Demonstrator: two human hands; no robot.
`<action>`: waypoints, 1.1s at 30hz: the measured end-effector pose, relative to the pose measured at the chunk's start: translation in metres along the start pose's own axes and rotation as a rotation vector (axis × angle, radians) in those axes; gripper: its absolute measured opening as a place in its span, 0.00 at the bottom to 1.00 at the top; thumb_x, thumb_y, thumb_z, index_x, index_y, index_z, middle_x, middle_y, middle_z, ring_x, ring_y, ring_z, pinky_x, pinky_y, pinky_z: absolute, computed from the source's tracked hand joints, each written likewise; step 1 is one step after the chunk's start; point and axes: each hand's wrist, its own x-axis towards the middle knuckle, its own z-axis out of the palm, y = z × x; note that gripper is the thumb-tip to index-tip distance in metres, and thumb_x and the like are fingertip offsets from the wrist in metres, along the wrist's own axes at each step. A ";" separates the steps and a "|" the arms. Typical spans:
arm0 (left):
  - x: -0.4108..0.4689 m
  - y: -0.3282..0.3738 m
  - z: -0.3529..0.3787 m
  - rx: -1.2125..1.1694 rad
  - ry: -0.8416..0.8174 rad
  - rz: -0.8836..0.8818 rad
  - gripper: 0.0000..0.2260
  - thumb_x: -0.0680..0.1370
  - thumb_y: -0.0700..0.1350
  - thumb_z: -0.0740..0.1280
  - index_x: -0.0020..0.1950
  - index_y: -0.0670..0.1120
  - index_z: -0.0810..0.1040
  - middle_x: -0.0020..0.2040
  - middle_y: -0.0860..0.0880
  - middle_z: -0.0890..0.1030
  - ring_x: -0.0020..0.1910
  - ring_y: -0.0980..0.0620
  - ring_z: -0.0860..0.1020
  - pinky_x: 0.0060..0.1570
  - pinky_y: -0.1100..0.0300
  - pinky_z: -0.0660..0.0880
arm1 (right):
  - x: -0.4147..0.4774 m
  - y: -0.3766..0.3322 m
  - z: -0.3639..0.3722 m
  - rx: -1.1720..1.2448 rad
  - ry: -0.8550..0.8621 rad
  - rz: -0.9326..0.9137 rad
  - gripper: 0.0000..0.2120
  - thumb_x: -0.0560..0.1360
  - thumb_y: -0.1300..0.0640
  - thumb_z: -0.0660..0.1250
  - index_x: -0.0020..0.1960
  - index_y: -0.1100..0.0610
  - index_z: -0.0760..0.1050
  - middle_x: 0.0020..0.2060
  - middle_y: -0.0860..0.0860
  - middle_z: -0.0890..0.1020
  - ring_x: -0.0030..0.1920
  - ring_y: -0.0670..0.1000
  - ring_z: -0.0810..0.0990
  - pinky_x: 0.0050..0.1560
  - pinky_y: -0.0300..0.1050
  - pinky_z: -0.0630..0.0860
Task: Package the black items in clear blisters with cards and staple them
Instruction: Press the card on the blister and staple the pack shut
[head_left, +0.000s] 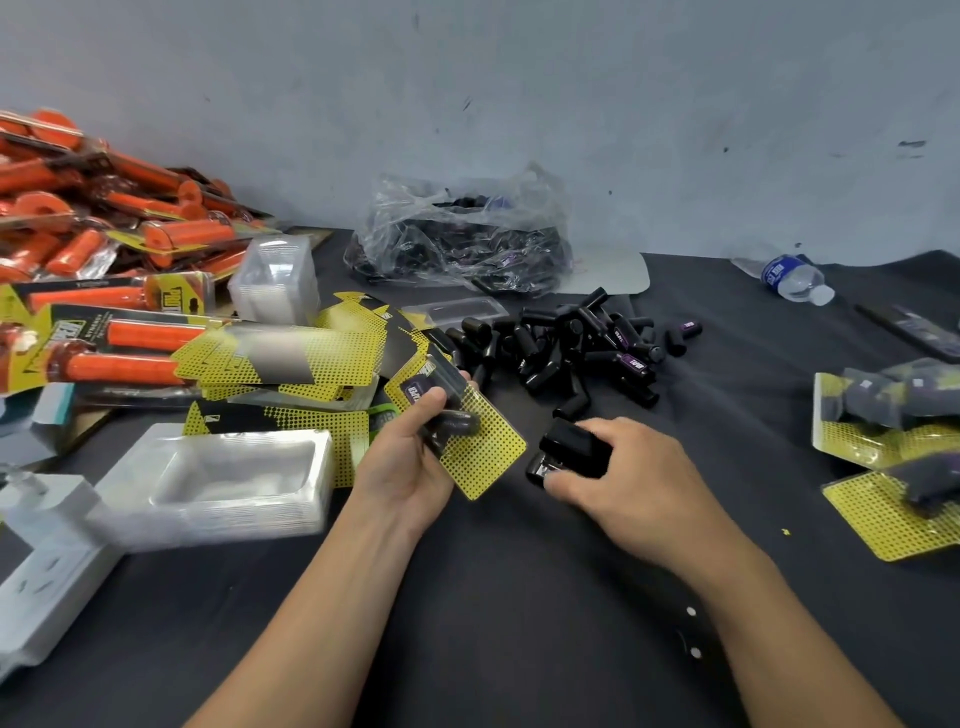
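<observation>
My left hand (410, 457) grips a blister pack (470, 441): a yellow dotted card with a black item under a clear blister, held tilted above the dark tablecloth. My right hand (623, 483) curls around a black stapler (569, 452), its mouth pointing left toward the card's lower right edge, a small gap apart. A heap of loose black items (571, 343) lies just beyond both hands. Loose yellow-and-black cards (291, 358) spread out at left centre. A stack of clear blisters (223, 473) sits left of my left hand.
Orange grip packs (104, 223) pile up at far left. A clear bag of black items (462, 239) stands by the wall. Another stack of clear blisters (275, 280) stands behind the cards. Finished packs (893, 452) lie at right. A water bottle (792, 278) lies at back right.
</observation>
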 end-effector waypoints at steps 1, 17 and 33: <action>0.000 0.000 0.000 0.006 -0.001 0.004 0.14 0.79 0.38 0.66 0.64 0.37 0.80 0.56 0.40 0.86 0.53 0.45 0.86 0.62 0.44 0.78 | 0.002 0.003 -0.006 0.075 -0.027 0.053 0.17 0.73 0.33 0.68 0.48 0.46 0.81 0.40 0.42 0.81 0.45 0.44 0.79 0.45 0.43 0.75; 0.004 0.000 -0.003 -0.004 -0.082 0.106 0.10 0.75 0.41 0.68 0.44 0.41 0.89 0.49 0.43 0.87 0.48 0.47 0.87 0.62 0.47 0.78 | -0.009 -0.004 0.000 -0.148 -0.365 -0.108 0.35 0.57 0.34 0.73 0.63 0.40 0.73 0.52 0.38 0.75 0.54 0.45 0.77 0.56 0.45 0.77; -0.006 0.005 -0.008 0.021 -0.337 0.089 0.16 0.80 0.46 0.62 0.60 0.48 0.87 0.58 0.48 0.84 0.57 0.49 0.83 0.70 0.45 0.71 | -0.016 -0.017 -0.005 0.438 -0.422 -0.114 0.25 0.59 0.52 0.76 0.56 0.44 0.81 0.46 0.47 0.87 0.47 0.53 0.86 0.48 0.58 0.85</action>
